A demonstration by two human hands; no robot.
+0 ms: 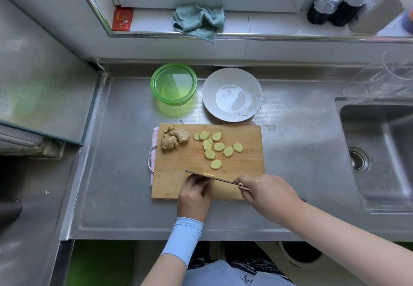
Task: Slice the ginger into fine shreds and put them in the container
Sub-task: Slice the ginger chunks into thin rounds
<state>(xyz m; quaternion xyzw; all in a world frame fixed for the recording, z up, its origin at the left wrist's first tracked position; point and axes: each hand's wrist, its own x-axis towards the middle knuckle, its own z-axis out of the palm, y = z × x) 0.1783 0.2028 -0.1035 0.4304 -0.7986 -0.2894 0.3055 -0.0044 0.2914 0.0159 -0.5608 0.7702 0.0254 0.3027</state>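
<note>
Mostly the ginger is still unshredded: a knobbly tan ginger root (175, 139) lies at the far left corner of the wooden cutting board (245, 162), and pale yellow oval ginger slices (219, 146) lie scattered flat mid-board, some overlapping. The right hand (268, 193) grips the handle of a knife (214, 179). The left hand (194, 194) curls its fingers against the blade's near side; whether it holds anything I cannot tell. The green container (173, 84) stands on the bench (116, 174) beyond the board.
</note>
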